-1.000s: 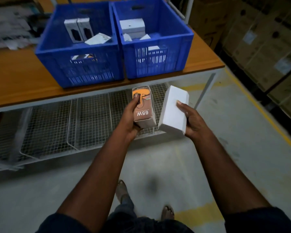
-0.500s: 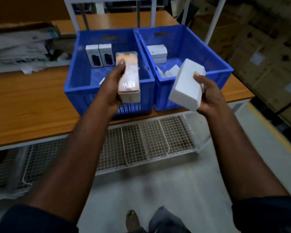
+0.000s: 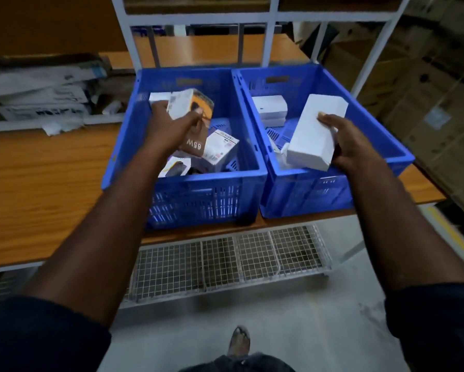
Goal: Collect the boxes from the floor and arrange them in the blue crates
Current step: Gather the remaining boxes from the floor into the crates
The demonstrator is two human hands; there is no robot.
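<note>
Two blue crates stand side by side on a wooden table. Over the left crate (image 3: 123,146), my left hand (image 3: 169,127) grips an orange and brown box (image 3: 198,130) marked 65W, held inside the crate's opening. Loose boxes lie under it, among them a white labelled box (image 3: 221,149). My right hand (image 3: 346,140) holds a plain white box (image 3: 315,132) above the right crate (image 3: 381,130), near its front wall. A stack of white boxes (image 3: 269,110) sits at that crate's back left.
The wooden table (image 3: 43,189) stretches left of the crates, with papers and flat packages (image 3: 43,89) piled at its back. A white metal rack frame (image 3: 268,20) rises behind. Wire mesh baskets (image 3: 225,264) hang under the table. Cardboard cartons (image 3: 426,103) stand to the right.
Both hands have moved forward and up from below the table edge to over the crates. The 65W box now reaches into the left crate, the white box over the right one.
</note>
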